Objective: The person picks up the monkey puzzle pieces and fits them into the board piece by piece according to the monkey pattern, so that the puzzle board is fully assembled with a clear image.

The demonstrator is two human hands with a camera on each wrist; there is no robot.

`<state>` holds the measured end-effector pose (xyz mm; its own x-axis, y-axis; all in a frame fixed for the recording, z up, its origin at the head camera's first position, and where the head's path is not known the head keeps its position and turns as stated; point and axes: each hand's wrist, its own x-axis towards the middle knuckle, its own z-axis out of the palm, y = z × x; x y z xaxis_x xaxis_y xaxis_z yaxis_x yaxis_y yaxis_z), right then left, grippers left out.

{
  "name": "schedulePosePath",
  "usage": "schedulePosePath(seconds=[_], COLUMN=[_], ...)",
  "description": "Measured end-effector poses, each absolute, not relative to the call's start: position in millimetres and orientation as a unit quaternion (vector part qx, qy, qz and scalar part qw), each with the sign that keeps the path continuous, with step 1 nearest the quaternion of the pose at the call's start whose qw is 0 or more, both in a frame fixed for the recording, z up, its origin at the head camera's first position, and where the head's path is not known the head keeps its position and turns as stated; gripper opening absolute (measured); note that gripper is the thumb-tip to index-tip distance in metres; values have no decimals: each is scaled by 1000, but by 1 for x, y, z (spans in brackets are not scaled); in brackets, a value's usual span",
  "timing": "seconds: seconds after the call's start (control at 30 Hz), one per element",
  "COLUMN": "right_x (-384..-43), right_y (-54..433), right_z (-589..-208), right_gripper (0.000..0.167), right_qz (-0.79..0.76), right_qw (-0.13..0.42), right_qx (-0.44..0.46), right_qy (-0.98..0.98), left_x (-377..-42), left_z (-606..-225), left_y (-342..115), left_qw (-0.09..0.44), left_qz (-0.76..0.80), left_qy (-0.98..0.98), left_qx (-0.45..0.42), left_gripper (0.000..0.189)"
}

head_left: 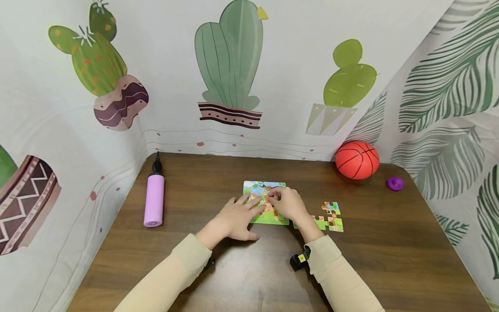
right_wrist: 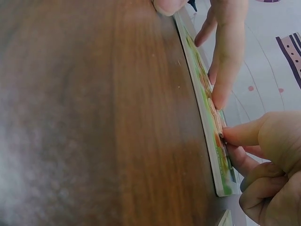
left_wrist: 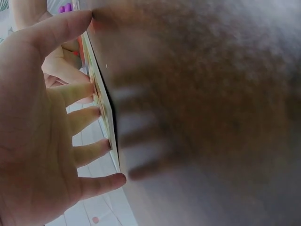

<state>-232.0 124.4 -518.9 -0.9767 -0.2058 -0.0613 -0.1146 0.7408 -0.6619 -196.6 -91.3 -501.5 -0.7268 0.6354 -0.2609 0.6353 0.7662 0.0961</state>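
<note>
A jigsaw puzzle board (head_left: 273, 219) with a bright animal picture lies flat on the wooden table. My left hand (head_left: 238, 216) rests on its left part with fingers spread and straight; in the left wrist view the fingertips (left_wrist: 104, 147) touch the board's edge area. Over the board's right half, my right hand (head_left: 289, 203) has curled fingers, and its thumb and index finger pinch a small puzzle piece (right_wrist: 221, 135) at the board's surface, mostly covered by the fingertips. Loose puzzle pieces (head_left: 334, 224) lie right of the board, some partly behind the right wrist.
A pink hand pump (head_left: 154, 201) with a black nozzle stands at the table's left. Toward the back right are a red ball (head_left: 357, 160) and a small purple object (head_left: 395, 183). A wall with printed cacti (head_left: 234, 56) borders the table's (head_left: 202, 173) far edge.
</note>
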Motion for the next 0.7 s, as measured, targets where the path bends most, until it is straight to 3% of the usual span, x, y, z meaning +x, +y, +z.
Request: schedulePosePath(seconds=[0.7], right_x=[-234], right_y=[132], right_z=[-521], right_gripper=[16], right_qz=[-400], right_qw=[93], right_qx=[-109], right_qy=[905], left_x=[-202], left_z=[-503], left_y=[-90], left_qw=[121], left_qz=[-11], left_qy=[934], left_qx=[337], left_gripper=[99])
